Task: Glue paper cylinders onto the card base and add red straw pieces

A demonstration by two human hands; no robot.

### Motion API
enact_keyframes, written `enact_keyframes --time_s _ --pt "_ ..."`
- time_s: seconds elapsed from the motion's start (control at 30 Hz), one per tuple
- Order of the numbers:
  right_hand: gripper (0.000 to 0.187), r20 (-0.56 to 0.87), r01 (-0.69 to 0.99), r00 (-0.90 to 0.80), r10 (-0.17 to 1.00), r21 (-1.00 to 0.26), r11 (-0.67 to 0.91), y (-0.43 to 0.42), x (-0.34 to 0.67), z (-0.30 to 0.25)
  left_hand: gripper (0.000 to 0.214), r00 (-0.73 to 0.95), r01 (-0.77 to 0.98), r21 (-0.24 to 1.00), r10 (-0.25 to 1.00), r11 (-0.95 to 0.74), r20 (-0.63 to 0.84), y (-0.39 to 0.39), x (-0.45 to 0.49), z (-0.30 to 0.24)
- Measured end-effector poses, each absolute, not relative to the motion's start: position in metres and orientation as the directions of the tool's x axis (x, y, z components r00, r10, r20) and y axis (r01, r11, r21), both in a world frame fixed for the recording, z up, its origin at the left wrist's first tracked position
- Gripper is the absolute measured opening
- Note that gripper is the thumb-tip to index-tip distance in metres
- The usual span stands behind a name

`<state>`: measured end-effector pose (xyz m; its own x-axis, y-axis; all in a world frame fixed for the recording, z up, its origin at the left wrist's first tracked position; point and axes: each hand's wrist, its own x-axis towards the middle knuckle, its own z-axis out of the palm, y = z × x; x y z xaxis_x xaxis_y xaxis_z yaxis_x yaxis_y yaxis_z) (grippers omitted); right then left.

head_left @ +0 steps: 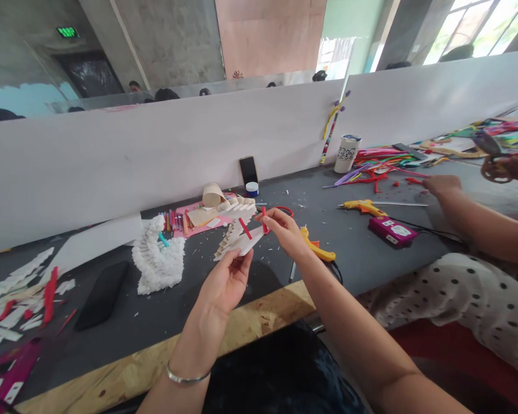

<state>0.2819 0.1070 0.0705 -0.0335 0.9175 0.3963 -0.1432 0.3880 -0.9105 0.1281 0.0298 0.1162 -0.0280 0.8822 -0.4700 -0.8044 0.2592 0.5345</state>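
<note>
My left hand (pixel 232 277) pinches the lower edge of a white card piece (pixel 251 244), held just above the table. One red strip (pixel 244 229) stands up from the card. At its right end, my right hand (pixel 284 230) pinches a second red strip (pixel 265 221) upright against the card. Behind the card lie pale stepped pieces (pixel 229 238) and a row of whitish rolls (pixel 242 203). A yellow glue gun (pixel 317 246) rests just right of my right hand. The fluffy white shape (pixel 159 259) with a teal stick sits to the left.
A black phone (pixel 102 295) and white and red scraps (pixel 21 310) lie at left. Another phone (pixel 249 171) leans on the white partition (pixel 155 155). At right, a co-worker's hand (pixel 442 185) and scissors (pixel 492 158) are near a second glue gun (pixel 362 207) and purple box (pixel 391 231).
</note>
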Motion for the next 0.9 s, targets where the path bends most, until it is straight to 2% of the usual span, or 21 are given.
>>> enact_keyframes --time_s 0.23,0.5,0.6,0.7,0.8,0.87,0.9 --pt "0.021 0.469 -0.393 0.161 0.868 -0.777 0.493 0.108 0.261 0.066 0.024 0.032 -0.84 0.446 0.847 0.31 -0.53 0.014 0.137 0.134" --pt "0.026 0.329 -0.459 0.408 0.852 -0.733 0.502 0.109 0.237 0.078 0.024 0.026 -0.826 0.468 0.851 0.314 -0.525 0.007 0.14 0.135" --pt "0.026 0.292 -0.468 0.44 0.849 -0.732 0.494 0.108 0.233 0.083 0.017 0.028 -0.807 0.491 0.851 0.329 -0.524 0.0 0.141 0.131" --pt "0.029 0.237 -0.476 0.409 0.881 -0.769 0.428 0.106 0.236 0.09 0.014 0.096 -0.756 0.501 0.828 0.422 -0.553 -0.017 0.134 0.127" --pt "0.033 0.232 -0.44 0.358 0.904 -0.813 0.383 0.101 0.244 0.098 0.009 0.186 -0.6 0.602 0.824 0.526 -0.535 -0.04 0.114 0.12" --pt "0.033 0.234 -0.438 0.319 0.918 -0.823 0.362 0.096 0.249 0.102 0.015 0.177 -0.462 0.755 0.883 0.465 -0.435 -0.051 0.094 0.114" --pt "0.034 0.226 -0.453 0.292 0.929 -0.823 0.343 0.093 0.251 0.105 0.016 0.076 -0.415 0.837 0.93 0.357 -0.36 -0.052 0.084 0.112"
